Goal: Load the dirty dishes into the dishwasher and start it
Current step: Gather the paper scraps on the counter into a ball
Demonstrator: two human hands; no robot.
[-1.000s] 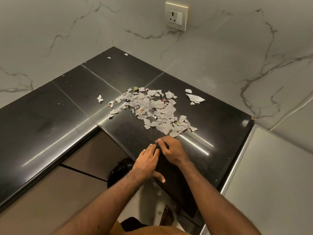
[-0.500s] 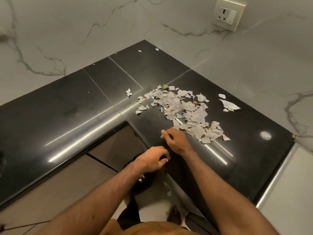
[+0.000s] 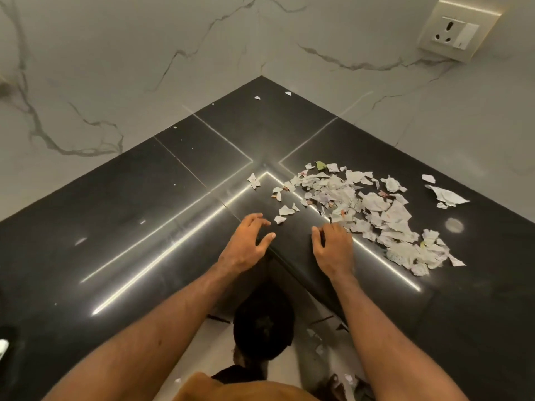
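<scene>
Black glossy countertop (image 3: 115, 227), corner section. Torn paper scraps (image 3: 376, 209) in a loose pile just ahead and R of R hand (image 3: 333, 247), near-L edge of pile right beside its fingers. Pile's long axis runs diagonal, far-L to near-R. R hand palm down, fingers curled under; can't tell if it pinches anything. L hand (image 3: 246, 244) at counter's inner corner, fingers spread and loosely bent, holds nothing; one stray scrap (image 3: 279, 219) just past its fingertips. Dark bin (image 3: 263, 328) below, btw forearms.

Both bare arms reached from 6 o'clock toward 12, side by side but apart. The left hand (image 3: 249, 241) was held palm down, fingers spread and loosely curled, thumb pointing toward 3 o'clock. The right hand (image 3: 333, 247), at its 3 o'clock, was palm down with fingertips bent under.
</scene>
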